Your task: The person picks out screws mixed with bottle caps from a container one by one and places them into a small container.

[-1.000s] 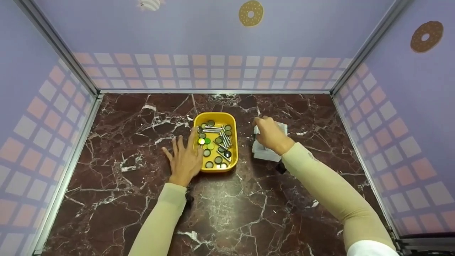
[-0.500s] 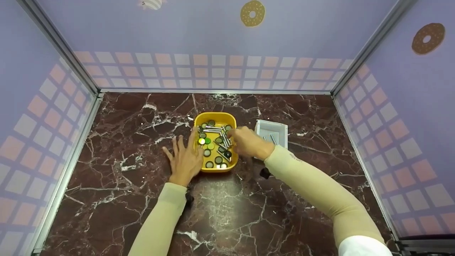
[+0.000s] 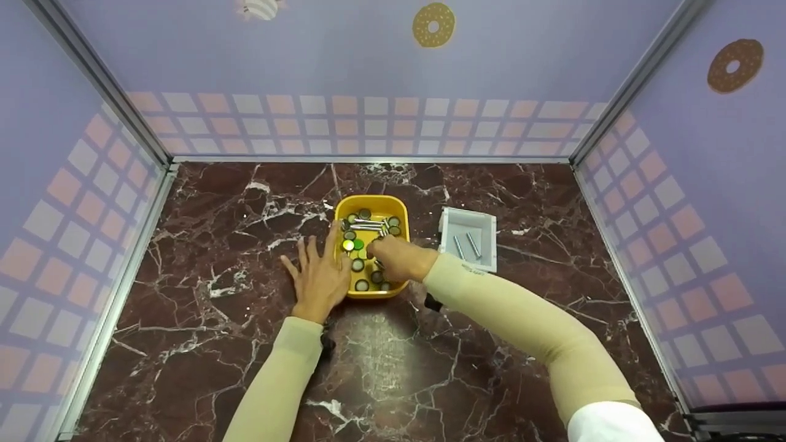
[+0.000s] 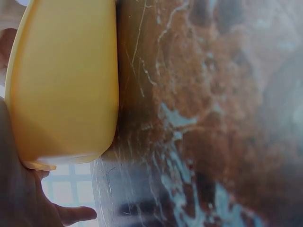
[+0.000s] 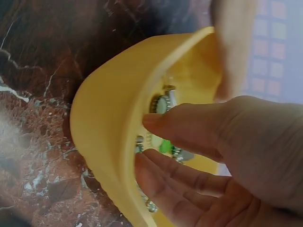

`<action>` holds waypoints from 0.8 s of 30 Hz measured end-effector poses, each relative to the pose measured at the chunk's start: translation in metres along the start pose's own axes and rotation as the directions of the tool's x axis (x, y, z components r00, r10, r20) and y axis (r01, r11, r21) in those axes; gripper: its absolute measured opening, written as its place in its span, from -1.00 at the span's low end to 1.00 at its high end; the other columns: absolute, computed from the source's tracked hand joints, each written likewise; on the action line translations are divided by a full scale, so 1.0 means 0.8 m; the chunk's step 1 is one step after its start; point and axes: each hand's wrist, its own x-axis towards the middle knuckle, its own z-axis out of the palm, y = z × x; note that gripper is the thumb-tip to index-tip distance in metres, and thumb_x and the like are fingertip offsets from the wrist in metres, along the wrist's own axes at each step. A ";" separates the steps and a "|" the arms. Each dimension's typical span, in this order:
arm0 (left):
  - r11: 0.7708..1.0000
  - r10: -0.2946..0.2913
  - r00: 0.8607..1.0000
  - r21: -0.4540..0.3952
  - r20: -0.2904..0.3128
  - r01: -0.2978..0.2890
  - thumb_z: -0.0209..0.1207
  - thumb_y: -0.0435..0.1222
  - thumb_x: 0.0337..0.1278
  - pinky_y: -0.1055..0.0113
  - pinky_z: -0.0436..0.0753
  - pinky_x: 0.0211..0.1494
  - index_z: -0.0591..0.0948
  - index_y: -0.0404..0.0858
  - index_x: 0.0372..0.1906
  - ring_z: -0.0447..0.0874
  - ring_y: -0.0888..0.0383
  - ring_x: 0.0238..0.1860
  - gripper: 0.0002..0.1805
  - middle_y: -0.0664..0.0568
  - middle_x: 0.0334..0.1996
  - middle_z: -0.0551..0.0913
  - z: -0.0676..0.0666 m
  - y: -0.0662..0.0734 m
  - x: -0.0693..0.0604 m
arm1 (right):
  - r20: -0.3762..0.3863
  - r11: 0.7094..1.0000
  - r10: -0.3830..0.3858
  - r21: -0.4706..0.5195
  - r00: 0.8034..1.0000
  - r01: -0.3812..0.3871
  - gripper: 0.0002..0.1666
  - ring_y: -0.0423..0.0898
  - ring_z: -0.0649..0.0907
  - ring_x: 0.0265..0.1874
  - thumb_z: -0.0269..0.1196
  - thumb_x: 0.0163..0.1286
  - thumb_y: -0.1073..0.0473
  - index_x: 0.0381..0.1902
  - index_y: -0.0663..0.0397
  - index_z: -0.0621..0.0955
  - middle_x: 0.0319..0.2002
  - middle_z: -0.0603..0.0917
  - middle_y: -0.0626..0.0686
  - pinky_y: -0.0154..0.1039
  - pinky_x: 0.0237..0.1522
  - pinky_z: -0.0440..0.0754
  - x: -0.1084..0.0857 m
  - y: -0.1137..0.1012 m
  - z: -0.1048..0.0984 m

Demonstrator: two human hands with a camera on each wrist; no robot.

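In the head view a yellow box (image 3: pixel 371 201) holds several round caps (image 3: pixel 361 285) and silver metal rods (image 3: pixel 368 227). My left hand (image 3: pixel 320 276) lies with spread fingers against its left side; the left wrist view has the hand (image 4: pixel 28 198) beside the yellow wall (image 4: pixel 66 85). Reaching over the right rim, my right hand (image 3: pixel 399 258) has its fingers down among the contents. From the right wrist, a gap shows between thumb and fingers of this hand (image 5: pixel 232 146), with caps (image 5: pixel 162 105) behind; nothing is visibly held.
To the right of the yellow box stands a pale translucent container (image 3: pixel 470 216) with two silver rods (image 3: pixel 473 244) in it. Both stand on a dark red marbled surface (image 3: pixel 215 245), with patterned walls (image 3: pixel 368 123) at the back and sides.
My right hand has moved left from above the pale container into the yellow box, uncovering the container and its two rods. My left hand has stayed in place.
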 end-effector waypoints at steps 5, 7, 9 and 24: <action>1.000 0.006 1.000 -0.013 -0.021 -0.006 -0.10 0.06 0.79 -0.74 -0.40 0.82 -0.02 0.39 0.96 -0.11 -0.54 0.93 -0.18 -0.44 0.86 0.18 0.002 0.000 -0.002 | 0.040 0.995 0.017 -0.098 0.999 -0.013 -0.64 0.27 0.90 0.06 0.53 0.43 0.47 0.15 0.31 0.77 0.03 0.90 0.30 0.12 0.18 0.93 0.009 -0.007 0.012; 1.000 0.004 1.000 -0.011 -0.023 -0.004 -0.09 0.08 0.78 -0.74 -0.38 0.83 -0.01 0.41 0.96 -0.09 -0.53 0.93 -0.18 -0.43 0.86 0.20 0.002 0.000 -0.003 | 0.048 0.993 0.030 -0.118 0.998 -0.024 -0.62 0.25 0.90 0.09 0.53 0.44 0.46 0.17 0.28 0.77 0.06 0.90 0.29 0.09 0.20 0.93 0.012 -0.009 0.015; 1.000 0.003 1.000 -0.007 -0.023 -0.003 -0.08 0.08 0.78 -0.74 -0.38 0.83 -0.02 0.42 0.95 -0.08 -0.54 0.93 -0.17 -0.43 0.85 0.21 0.002 0.000 -0.003 | 0.051 0.992 0.041 -0.119 0.998 -0.035 -0.60 0.24 0.91 0.11 0.53 0.45 0.45 0.21 0.28 0.76 0.09 0.90 0.29 0.07 0.23 0.93 0.014 -0.012 0.016; 1.000 -0.006 1.000 0.017 -0.010 0.006 -0.13 0.08 0.76 -0.73 -0.36 0.84 -0.05 0.41 0.96 -0.08 -0.51 0.93 -0.16 -0.43 0.85 0.22 0.003 0.000 0.000 | 0.113 0.988 0.075 -0.140 0.991 -0.059 -0.53 0.24 0.87 0.18 0.45 0.55 0.37 0.35 0.18 0.66 0.17 0.86 0.28 0.13 0.30 0.90 0.045 0.008 0.041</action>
